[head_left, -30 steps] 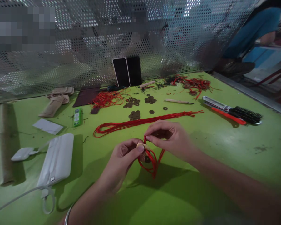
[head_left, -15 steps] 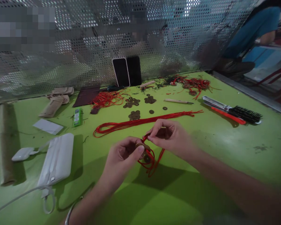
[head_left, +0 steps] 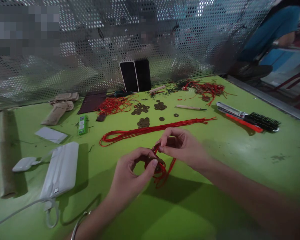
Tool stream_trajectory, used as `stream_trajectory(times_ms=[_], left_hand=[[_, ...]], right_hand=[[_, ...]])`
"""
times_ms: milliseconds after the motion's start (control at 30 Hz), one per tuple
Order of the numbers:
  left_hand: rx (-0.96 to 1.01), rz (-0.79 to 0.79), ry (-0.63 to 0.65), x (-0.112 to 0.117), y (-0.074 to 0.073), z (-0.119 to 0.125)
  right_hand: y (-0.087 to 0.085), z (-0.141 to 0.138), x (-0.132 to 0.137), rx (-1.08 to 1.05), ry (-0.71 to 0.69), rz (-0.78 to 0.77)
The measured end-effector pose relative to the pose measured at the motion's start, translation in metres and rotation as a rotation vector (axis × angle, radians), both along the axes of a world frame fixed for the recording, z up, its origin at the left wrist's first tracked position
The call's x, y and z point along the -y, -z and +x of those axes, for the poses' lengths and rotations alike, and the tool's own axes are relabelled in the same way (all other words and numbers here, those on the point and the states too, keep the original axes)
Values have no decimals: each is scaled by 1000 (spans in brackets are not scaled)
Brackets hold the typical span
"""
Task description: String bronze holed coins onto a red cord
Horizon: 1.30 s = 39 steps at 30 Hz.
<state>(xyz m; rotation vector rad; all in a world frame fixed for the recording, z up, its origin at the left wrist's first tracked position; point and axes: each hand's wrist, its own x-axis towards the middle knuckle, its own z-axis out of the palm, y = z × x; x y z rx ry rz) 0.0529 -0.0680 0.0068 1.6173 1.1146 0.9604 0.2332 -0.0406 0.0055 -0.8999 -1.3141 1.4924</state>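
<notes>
Between thumb and fingers, my left hand [head_left: 132,175] pinches a cluster of round brown coins [head_left: 158,165] with red cord looped through it. Loose ends of this red cord [head_left: 168,175] hang below the coins. Close on its right, my right hand [head_left: 183,146] pinches a part of the red cord at the top of the cluster; the exact spot is partly hidden by the fingers. Just beyond both hands lies a long bundle of red cords [head_left: 130,134]. Small piles of holed coins [head_left: 143,122] rest behind it.
To the left are a white power bank [head_left: 62,170] with a cable, an earphone case [head_left: 25,164] and a green packet [head_left: 82,125]. A hairbrush [head_left: 262,121] lies right. A wooden-handled tool [head_left: 188,107], tangled red thread [head_left: 115,106] and two phones [head_left: 130,76] stand farther back.
My left hand has shifted slightly right and its fingers have changed their hold on the coins. My right hand stays nearly in place, still pinching the cord.
</notes>
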Motion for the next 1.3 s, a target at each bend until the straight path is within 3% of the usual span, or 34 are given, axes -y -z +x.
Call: stream_trajectory(times_ms=[200, 367, 700, 900, 1000, 1200, 1300], left_hand=[[-96, 89, -13, -3, 8, 0], [-112, 73, -21, -6, 11, -1], [21, -140, -86, -9, 7, -3], [87, -163, -110, -14, 7, -3], [84, -164, -115, -15, 10, -5], [187, -149, -229, -28, 15, -12], [249, -174, -291, -36, 18, -14]], right_hand=[[-2, -2, 4, 168, 87, 201], [-1, -4, 7, 252, 112, 350], [3, -2, 3, 274, 89, 292], [6, -4, 3, 211, 54, 253], [4, -1, 2, 333, 116, 406], [-13, 16, -3, 715, 405, 969], [-26, 27, -2, 815, 515, 1051]])
